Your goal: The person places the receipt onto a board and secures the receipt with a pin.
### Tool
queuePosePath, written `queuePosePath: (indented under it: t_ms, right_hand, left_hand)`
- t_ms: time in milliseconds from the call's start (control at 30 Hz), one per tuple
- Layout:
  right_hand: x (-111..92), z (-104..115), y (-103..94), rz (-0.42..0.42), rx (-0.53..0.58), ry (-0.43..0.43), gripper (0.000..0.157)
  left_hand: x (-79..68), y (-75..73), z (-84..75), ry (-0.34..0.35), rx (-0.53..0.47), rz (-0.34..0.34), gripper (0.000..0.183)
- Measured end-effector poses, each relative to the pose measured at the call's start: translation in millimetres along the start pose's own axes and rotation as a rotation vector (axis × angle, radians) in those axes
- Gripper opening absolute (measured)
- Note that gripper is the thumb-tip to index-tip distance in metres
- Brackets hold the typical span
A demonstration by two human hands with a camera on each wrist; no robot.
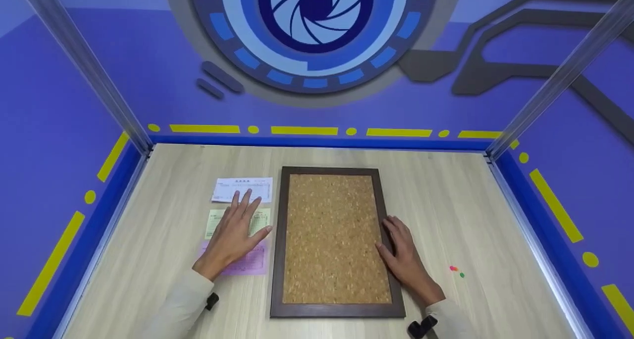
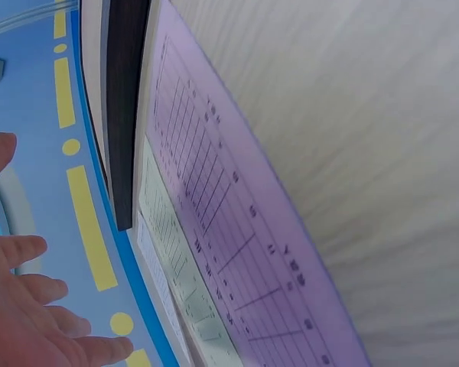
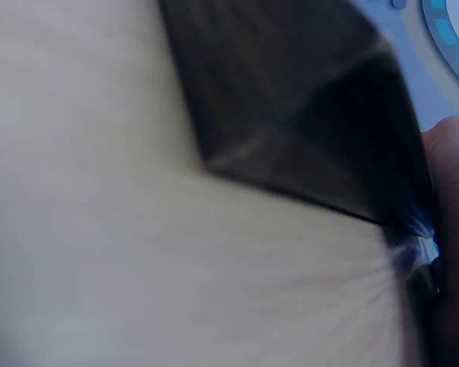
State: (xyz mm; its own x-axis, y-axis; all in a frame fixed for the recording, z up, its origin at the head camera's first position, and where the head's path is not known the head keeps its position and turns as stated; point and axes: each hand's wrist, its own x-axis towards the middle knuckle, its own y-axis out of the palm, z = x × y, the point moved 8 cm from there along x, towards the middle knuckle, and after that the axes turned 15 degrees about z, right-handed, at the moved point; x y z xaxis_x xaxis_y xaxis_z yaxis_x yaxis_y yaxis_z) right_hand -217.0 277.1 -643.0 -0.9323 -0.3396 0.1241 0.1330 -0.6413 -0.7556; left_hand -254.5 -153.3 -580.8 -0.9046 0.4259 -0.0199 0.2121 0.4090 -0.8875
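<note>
A cork board (image 1: 332, 235) in a dark brown frame (image 1: 337, 310) lies upright-oriented on the table. Beside its left edge, three printed paper slips form a column: white (image 1: 228, 186) farthest, pale green (image 1: 214, 221) in the middle, purple (image 1: 253, 263) nearest. My left hand (image 1: 237, 235) is spread over these slips, fingers apart and holding nothing; it partly covers the green and purple ones. On the board's right side rests my right hand (image 1: 407, 257), thumb at the frame's edge and relaxed fingers along it. The right wrist view catches a blurred frame corner (image 3: 291, 130).
Small pink-orange pieces (image 1: 453, 268) and a green one (image 1: 462, 275) lie on the table right of my right hand. Blue-purple panels (image 1: 173, 81) with yellow marks wall in the pale wooden table (image 1: 446, 195) at the back and both sides.
</note>
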Motion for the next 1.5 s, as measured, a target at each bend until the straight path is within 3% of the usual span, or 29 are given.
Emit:
queuePosePath:
  t_ms: [367,567,800,933,1167,1500]
  right_hand:
    - [5,3,1.2,-0.028,0.002,-0.043,0.054]
    - [2,5,1.3,-0.039,0.004,-0.077,0.054]
    - [-6,2,-6.3,-0.07,0.007,-0.069,0.053]
    - [-4,4,-8.4,-0.072,0.008,-0.072,0.052]
    - [-3,4,-9.3,-0.084,0.016,-0.08,0.052]
    - [-2,5,-3.6,-0.094,0.01,-0.082,0.052]
  left_hand:
    - [-9.2,-9.4,17.3,-0.054,-0.107,0.008,0.081]
    - [-17.6,-15.1,23.1,-0.068,-0.199,-0.062,0.072]
    - [-11.7,-27.0,26.8,-0.04,-0.249,-0.148,0.05]
    - [-8.8,-34.7,39.4,-0.065,-0.279,-0.179,0.042]
    - [-6.8,-39.1,66.2,-0.123,-0.359,-0.168,0.041]
    - [-21.7,-31.8,88.0,-0.113,-0.394,-0.159,0.038]
